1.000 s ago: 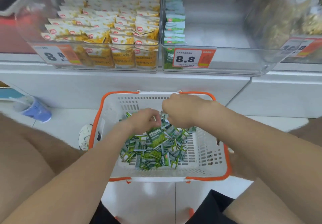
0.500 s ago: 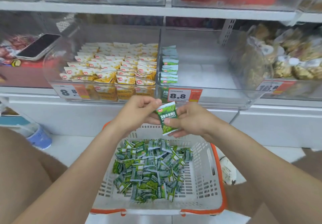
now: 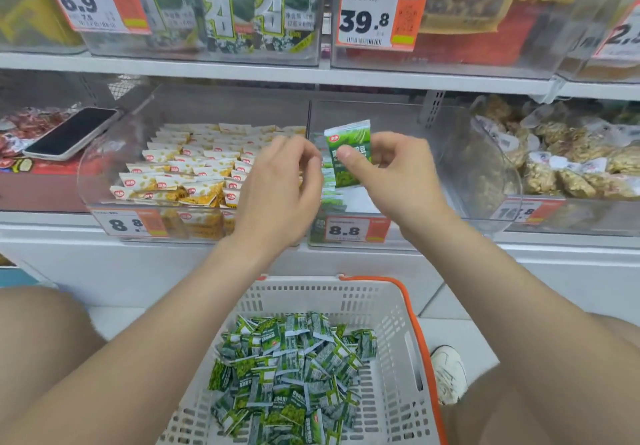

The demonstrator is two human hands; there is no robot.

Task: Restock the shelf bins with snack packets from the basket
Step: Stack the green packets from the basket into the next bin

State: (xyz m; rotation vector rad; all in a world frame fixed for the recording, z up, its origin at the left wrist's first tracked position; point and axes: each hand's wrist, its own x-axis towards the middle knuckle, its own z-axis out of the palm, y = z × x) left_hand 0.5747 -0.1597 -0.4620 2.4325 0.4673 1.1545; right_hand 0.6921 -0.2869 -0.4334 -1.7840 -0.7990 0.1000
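My right hand [image 3: 394, 174] pinches a green snack packet [image 3: 349, 143] upright between thumb and fingers, over the clear shelf bin [image 3: 408, 236] with the 8.8 tag. A short row of green packets [image 3: 330, 188] stands at that bin's left wall. My left hand [image 3: 280, 184] hovers just left of the held packet with fingers loosely curled and nothing in it. Below, a white basket with an orange rim [image 3: 412, 309] sits on the floor, holding a pile of green packets [image 3: 291, 375].
The clear bin on the left [image 3: 104, 181] is full of yellow packets [image 3: 187, 170]. A black phone [image 3: 69, 134] lies on red goods further left. A bin of bagged nuts [image 3: 571, 164] stands to the right. The upper shelf [image 3: 311, 75] overhangs the bins.
Both hands rose from the basket to the shelf bin. The left hand let go of the green packet, which the right hand now holds alone, higher and further into the bin.
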